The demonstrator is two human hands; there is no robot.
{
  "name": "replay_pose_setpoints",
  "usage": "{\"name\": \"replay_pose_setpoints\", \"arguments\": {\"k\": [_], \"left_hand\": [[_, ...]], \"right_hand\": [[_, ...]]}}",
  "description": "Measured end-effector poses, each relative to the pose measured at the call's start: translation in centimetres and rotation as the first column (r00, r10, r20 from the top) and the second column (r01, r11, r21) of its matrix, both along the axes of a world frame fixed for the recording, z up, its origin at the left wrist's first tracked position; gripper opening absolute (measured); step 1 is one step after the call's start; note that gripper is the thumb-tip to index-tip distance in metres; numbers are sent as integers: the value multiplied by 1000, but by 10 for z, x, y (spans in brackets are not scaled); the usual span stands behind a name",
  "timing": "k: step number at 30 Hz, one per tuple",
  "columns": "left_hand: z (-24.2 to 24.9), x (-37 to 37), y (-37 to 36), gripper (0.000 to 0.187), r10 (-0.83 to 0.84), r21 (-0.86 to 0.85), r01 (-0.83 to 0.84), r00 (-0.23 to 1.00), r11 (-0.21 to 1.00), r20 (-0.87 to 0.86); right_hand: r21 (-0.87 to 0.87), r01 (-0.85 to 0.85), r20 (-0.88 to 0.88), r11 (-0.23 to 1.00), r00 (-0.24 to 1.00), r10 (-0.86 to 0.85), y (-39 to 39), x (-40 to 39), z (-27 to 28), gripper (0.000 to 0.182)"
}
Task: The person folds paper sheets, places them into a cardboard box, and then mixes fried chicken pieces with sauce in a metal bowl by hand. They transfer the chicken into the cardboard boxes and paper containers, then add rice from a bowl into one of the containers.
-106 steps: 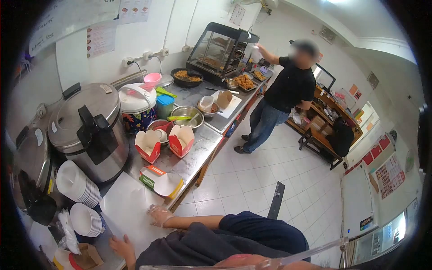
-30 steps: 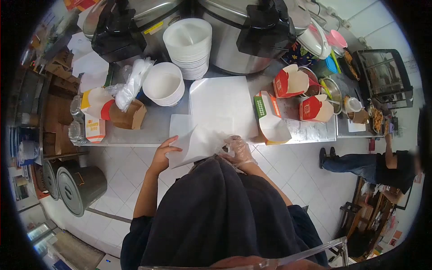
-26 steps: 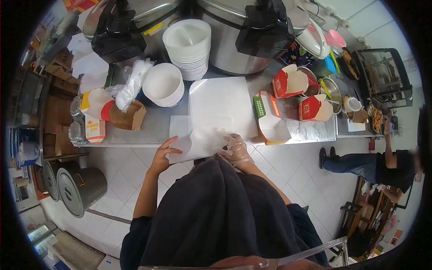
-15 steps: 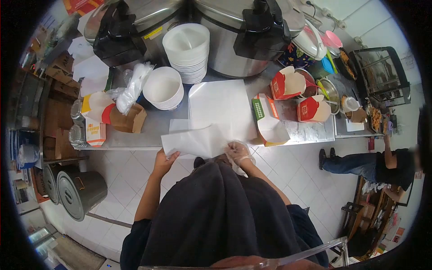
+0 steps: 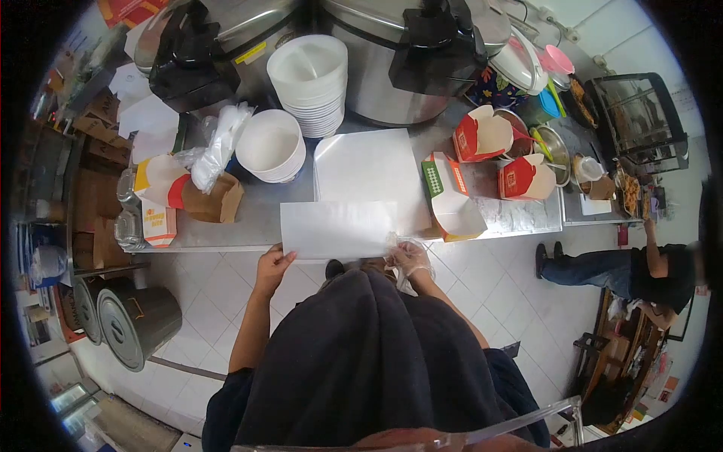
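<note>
A sheet of white paper (image 5: 337, 230) is stretched flat between my two hands at the counter's front edge. My left hand (image 5: 273, 265), bare, pinches its lower left corner. At the lower right corner, my right hand (image 5: 410, 260) grips the sheet through a clear plastic glove. Behind the held sheet lies a stack of white paper (image 5: 369, 166), partly covered by it. An open food box (image 5: 458, 215) with green and red panels rests on its side, right of the stack.
White tubs (image 5: 309, 83) stand stacked before two large steel cookers (image 5: 361, 75). Red food boxes (image 5: 525, 178) sit to the right, a plastic bag (image 5: 218, 147) and more boxes to the left. A person in dark clothes (image 5: 655, 264) stands far right; lidded grey bins (image 5: 135, 324) are on the floor.
The sheet was folded over and slanted; now it is spread out flat and level between my hands. My left hand has shifted slightly, and my right hand has moved a little to the right.
</note>
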State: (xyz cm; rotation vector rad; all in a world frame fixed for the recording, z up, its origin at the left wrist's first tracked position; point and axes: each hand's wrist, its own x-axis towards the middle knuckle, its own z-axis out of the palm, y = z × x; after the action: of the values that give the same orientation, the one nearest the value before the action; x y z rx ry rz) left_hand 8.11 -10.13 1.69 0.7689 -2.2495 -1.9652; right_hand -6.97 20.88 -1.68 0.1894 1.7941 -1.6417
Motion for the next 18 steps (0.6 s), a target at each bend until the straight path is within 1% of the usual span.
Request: {"name": "replay_pose_setpoints", "arguments": {"k": [1,2,4,5,6,7,8,10,11,13,14,16,17,18], "left_hand": [[-1,1,-1,19,-2,-27,3,999,1000,48],[-3,2,0,19,-3,-25,4,999,1000,51],[-7,4,4,17,49,-136,-41,997,990,57],[-17,7,6,17,49,-135,-41,997,990,59],[-32,10,8,17,142,-98,-137,989,986,48],[-34,10,10,18,234,-61,-232,971,971,40],[-35,11,12,18,235,-60,-233,971,971,41],[-19,5,20,22,273,-187,-259,961,948,54],[-20,4,19,22,274,-186,-260,960,947,54],[-25,2,19,27,286,-216,-264,955,940,80],[-28,2,18,27,288,-216,-265,954,940,82],[-32,4,16,31,248,-290,-216,966,932,79],[-34,6,16,31,250,-290,-217,965,932,82],[-33,6,18,31,258,-301,-227,964,926,66]], "right_hand": [[-24,25,-6,999,1000,-25,0,1,4,16],[-22,26,-3,999,1000,-26,0,2,8,16],[77,-19,42,997,999,16,-6,0,20,14],[78,-19,43,997,999,16,-5,-1,15,14],[205,-92,-25,974,995,99,-2,-2,7,14],[332,-153,-82,931,978,190,0,-3,-2,13],[333,-155,-81,930,978,192,2,-3,-9,13],[273,-116,-148,955,976,161,5,-1,-18,12],[274,-117,-148,955,976,162,6,-1,-22,12],[437,-147,-236,887,933,271,4,-3,-20,11],[437,-149,-235,887,933,272,4,-3,-20,11],[426,-155,-226,891,936,271,1,-2,-13,13],[427,-158,-223,891,936,273,-1,-1,-11,13],[477,-180,-209,860,928,310,-4,-2,-3,14]]}}
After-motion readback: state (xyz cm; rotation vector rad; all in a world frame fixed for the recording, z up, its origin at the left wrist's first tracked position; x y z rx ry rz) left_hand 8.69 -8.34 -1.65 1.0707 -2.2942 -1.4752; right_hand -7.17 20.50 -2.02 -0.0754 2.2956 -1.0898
